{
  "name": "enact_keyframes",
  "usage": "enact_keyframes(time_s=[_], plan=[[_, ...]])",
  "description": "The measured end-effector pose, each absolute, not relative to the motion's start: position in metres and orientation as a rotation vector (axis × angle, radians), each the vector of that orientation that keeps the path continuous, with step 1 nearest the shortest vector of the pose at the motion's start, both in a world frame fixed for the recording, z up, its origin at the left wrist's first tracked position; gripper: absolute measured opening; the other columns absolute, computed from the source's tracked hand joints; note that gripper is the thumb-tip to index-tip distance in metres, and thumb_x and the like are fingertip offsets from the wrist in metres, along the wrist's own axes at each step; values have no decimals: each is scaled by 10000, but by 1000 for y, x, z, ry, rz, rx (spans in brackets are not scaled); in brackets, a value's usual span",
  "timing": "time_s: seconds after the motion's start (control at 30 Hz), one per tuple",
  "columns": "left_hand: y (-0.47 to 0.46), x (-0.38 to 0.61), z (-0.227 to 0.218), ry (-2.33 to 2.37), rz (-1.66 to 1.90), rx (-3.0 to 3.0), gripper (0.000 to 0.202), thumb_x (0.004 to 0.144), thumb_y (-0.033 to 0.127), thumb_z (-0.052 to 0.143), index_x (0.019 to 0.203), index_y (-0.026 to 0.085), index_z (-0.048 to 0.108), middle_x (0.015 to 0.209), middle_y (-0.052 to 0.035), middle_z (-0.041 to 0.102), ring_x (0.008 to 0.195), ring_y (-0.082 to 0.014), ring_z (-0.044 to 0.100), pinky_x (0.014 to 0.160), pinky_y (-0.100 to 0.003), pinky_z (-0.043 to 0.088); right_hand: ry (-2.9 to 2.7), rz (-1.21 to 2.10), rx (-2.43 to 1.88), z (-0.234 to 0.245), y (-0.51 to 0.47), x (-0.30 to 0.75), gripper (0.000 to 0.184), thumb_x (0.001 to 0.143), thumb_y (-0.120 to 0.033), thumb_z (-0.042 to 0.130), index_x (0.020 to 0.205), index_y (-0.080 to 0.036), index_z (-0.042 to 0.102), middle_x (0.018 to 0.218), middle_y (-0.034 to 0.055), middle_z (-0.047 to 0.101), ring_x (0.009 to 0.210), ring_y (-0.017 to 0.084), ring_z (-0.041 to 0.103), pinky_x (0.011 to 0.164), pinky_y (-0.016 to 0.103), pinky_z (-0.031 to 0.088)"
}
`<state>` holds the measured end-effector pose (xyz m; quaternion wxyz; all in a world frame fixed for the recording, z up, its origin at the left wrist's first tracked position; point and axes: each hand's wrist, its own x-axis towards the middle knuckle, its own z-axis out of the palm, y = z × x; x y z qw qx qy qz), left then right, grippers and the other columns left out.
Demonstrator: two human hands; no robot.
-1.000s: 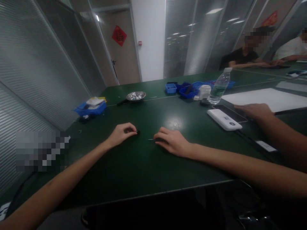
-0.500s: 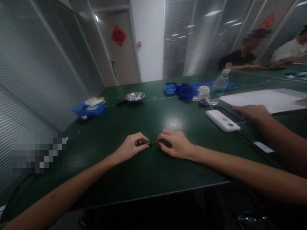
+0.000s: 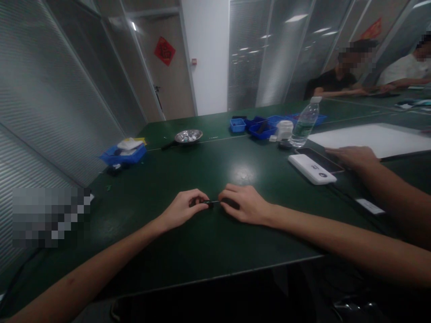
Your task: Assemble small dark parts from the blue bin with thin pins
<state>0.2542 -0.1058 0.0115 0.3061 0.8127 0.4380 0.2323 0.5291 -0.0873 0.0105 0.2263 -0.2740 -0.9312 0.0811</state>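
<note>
My left hand (image 3: pixel 184 208) pinches a small dark part (image 3: pixel 210 203) between thumb and fingers, just above the green table. Too little of this part shows to tell its kind. My right hand (image 3: pixel 245 204) is closed around a screwdriver (image 3: pixel 216 202). Its dark handle is mostly covered by the fingers, and the thin metal shaft points left to the dark part. Where the tip meets the part is too small to make out. Only a narrow gap separates the two hands.
On the green table (image 3: pixel 188 251) stand a metal bowl (image 3: pixel 188 136), a filled blue tray (image 3: pixel 124 155), blue bins (image 3: pixel 262 130), a white jar (image 3: pixel 284 131) and a water bottle (image 3: pixel 305 122). A white power bank (image 3: pixel 312 168) and phone (image 3: pixel 319 159) lie by another person's hand (image 3: pixel 357 157).
Both hands stay together at the same spot, with the dark part and the screwdriver still held. The view has shifted slightly; the dark part looks turned a little.
</note>
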Motion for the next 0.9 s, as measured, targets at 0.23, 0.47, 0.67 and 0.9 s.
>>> enact_keyframes(time_s=[0.23, 0.47, 0.67, 0.9], plan=[[-103, 252, 10, 1149, 615, 2150, 223, 957, 373, 687, 1075, 192, 743, 897, -18, 638, 779, -154, 543, 684, -275, 398, -2594, 180, -694, 5, -85, 530, 187, 1051, -307, 526, 1149, -194, 637, 1048, 58, 637, 745, 135, 576, 623, 260, 394], [-105, 252, 9, 1130, 617, 2177, 207, 957, 359, 682, 1068, 193, 740, 941, -28, 640, 810, -159, 548, 711, -278, 412, -2620, 101, -648, 3, -84, 531, 225, 1077, -329, 489, 1174, -193, 640, 1068, 72, 644, 762, 146, 591, 614, 262, 392], [-103, 249, 12, 1121, 520, 2069, 291, 1006, 413, 594, 1139, 193, 730, 957, -34, 661, 792, -158, 557, 694, -274, 422, -2592, 136, -647, 1, -84, 530, 226, 1076, -330, 501, 1188, -192, 641, 1061, 69, 640, 776, 150, 595, 636, 268, 418], [-110, 255, 16, 1152, 592, 2177, 258, 955, 415, 673, 1064, 191, 740, 939, -40, 648, 809, -170, 554, 709, -282, 433, -2610, 142, -611, 0, -84, 528, 250, 1084, -343, 482, 1202, -192, 642, 1054, 74, 636, 763, 149, 594, 640, 274, 441]])
